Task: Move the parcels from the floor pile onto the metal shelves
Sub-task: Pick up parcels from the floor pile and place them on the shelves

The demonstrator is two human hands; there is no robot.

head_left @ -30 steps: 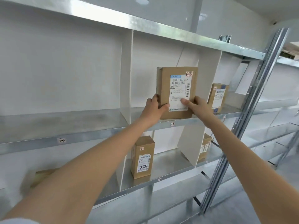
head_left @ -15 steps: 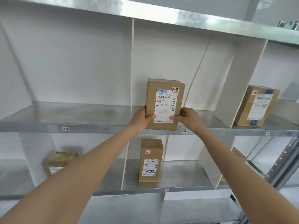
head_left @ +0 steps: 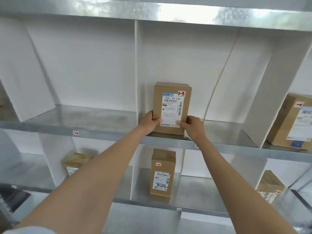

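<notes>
A brown cardboard parcel [head_left: 172,105] with a white shipping label and a red-edged tag reading 1-3 stands upright on the upper metal shelf [head_left: 101,132], in the compartment right of a white divider [head_left: 136,65]. My left hand [head_left: 148,123] grips its lower left edge, thumb on the front face. My right hand [head_left: 193,126] grips its lower right corner, thumb on the label. The parcel's base sits at the shelf's front edge.
Other parcels stand on the shelves: one marked 7022 [head_left: 161,176] directly below, one at lower left [head_left: 76,163], one at lower right [head_left: 270,188], one at the upper right [head_left: 293,122]. White dividers split each shelf into compartments. The compartment tagged 1-2 [head_left: 76,133] lies to the left.
The parcel has come down from the air onto the upper shelf and sits a little deeper in its compartment. Both hands keep their grip on its lower edges. The view has swung to face the shelves.
</notes>
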